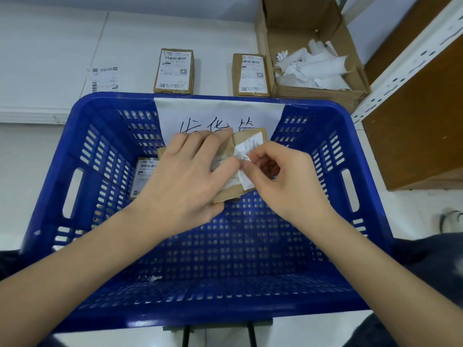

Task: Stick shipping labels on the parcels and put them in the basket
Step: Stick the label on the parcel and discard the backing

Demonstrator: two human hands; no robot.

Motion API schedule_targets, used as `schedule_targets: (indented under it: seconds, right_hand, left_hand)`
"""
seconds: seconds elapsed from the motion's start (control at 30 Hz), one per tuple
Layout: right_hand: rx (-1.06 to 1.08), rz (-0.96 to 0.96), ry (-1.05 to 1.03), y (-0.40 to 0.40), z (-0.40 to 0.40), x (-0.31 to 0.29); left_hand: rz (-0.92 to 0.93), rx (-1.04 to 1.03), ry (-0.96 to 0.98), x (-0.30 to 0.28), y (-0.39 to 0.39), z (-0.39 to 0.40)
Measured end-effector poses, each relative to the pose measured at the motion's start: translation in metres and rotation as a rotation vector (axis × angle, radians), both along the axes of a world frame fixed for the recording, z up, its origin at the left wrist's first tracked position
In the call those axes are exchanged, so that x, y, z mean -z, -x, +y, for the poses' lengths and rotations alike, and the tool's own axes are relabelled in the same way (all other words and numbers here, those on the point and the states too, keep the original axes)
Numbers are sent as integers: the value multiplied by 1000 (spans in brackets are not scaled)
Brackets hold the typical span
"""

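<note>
Centre of frame: a brown parcel (246, 146) held above a blue basket (205, 246).
Left hand (185, 176): fingers wrapped over the parcel's top, gripping it.
Right hand (283, 179): thumb and fingers pinch a crumpled white label (244, 156) at the parcel's face — partly stuck, partly lifted.
Basket floor, centre left: one labelled parcel (145, 176), partly hidden by the left hand.
Upper middle, beyond the basket: two labelled parcels (174, 71) — standing on a white surface (50, 46).
Upper right: cardboard box (310, 91) holding white paper scraps (318, 68).
</note>
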State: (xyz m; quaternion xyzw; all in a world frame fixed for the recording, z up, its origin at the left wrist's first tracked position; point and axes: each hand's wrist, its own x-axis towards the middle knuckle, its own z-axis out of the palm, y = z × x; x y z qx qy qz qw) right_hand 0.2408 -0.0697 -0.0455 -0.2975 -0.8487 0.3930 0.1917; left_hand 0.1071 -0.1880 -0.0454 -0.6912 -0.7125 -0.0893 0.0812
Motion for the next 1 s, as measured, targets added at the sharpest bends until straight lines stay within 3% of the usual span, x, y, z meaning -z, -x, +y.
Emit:
schedule_targets:
  seconds: [0.33, 0.73, 1.0]
  right_hand:
    - [40, 24, 134, 1, 2, 0]
    - [-54, 243, 363, -4, 11, -12]
    - [-25, 391, 668, -6, 19, -12]
  left_hand:
    - [-19, 18, -17, -2, 1, 1]
    - [-80, 31, -109, -1, 11, 3]
    - [-101, 40, -112, -2, 17, 2]
